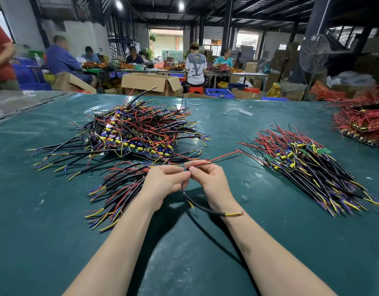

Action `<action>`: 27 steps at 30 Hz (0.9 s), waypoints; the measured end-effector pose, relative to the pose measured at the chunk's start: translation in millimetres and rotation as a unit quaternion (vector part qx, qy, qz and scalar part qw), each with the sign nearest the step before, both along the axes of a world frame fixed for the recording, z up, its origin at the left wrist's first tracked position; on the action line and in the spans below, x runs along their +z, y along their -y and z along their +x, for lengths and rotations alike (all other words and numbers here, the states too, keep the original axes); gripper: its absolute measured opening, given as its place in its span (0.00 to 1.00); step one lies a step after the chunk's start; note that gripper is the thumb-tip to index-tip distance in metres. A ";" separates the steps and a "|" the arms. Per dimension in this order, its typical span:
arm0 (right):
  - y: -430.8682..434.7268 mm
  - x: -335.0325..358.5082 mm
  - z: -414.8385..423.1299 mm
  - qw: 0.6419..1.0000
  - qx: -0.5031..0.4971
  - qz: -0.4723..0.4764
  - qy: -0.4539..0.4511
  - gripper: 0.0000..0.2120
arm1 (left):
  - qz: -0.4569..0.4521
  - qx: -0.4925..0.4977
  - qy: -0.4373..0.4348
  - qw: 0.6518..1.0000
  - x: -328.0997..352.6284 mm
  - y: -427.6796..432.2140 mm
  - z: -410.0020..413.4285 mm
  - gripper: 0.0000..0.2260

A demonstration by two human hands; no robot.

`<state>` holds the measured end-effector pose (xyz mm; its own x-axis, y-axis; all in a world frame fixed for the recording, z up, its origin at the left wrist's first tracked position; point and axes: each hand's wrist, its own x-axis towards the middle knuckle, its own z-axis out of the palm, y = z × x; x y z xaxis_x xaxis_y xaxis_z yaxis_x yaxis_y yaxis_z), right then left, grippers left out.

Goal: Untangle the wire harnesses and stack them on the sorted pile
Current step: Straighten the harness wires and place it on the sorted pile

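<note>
Far past the hands, an open cardboard box (151,82) and a blue crate (219,92) sit on the floor, and what is inside them cannot be seen. The hands work over a dark green table (56,210) in a big workshop, where other people sit at long tables at the back and a tall fan (314,53) stands to the right. The left hand (163,181) and the right hand (212,180) meet in the middle, and both pinch one wire harness (205,207) with finger and thumb pressed together. Its thin red and black wires point up and to the right from the pinch. Its thick black part hangs down from the pinch and bends right under the right wrist. A big messy pile (128,133) lies beyond the left hand. A smaller bunch (118,189) lies just left of the left hand. The neat sorted pile (308,165) lies well to the right of the right hand.
</note>
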<state>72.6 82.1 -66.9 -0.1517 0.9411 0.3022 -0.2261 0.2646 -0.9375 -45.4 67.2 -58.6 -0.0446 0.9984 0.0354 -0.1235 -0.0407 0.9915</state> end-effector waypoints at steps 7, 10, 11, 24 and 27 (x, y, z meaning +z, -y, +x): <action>-2.2 3.0 -2.9 0.993 -0.039 -0.082 -0.077 0.12 | 0.021 -0.033 -0.042 0.998 0.0 6.3 2.4 0.08; -2.5 2.8 -2.2 0.985 -0.048 -0.132 -0.102 0.12 | 0.009 -0.033 -0.043 0.999 -1.2 8.4 4.8 0.10; -2.7 2.1 -1.4 0.987 -0.054 -0.127 -0.080 0.12 | -0.001 -0.031 -0.041 0.999 -1.0 8.5 4.4 0.10; 0.3 0.3 -2.2 0.995 0.010 -0.093 0.021 0.11 | -0.053 -0.017 -0.091 0.994 2.9 7.6 1.6 0.10; 0.4 1.2 -1.3 0.994 -0.009 -0.097 0.046 0.12 | -0.072 -0.010 -0.110 0.991 2.2 7.4 2.7 0.10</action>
<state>71.2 81.7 -65.8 -0.1538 0.9831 0.0997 -0.1338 0.0793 -0.9878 -42.8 59.8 -56.4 -0.0313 0.9944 -0.1010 0.0980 0.1036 0.9898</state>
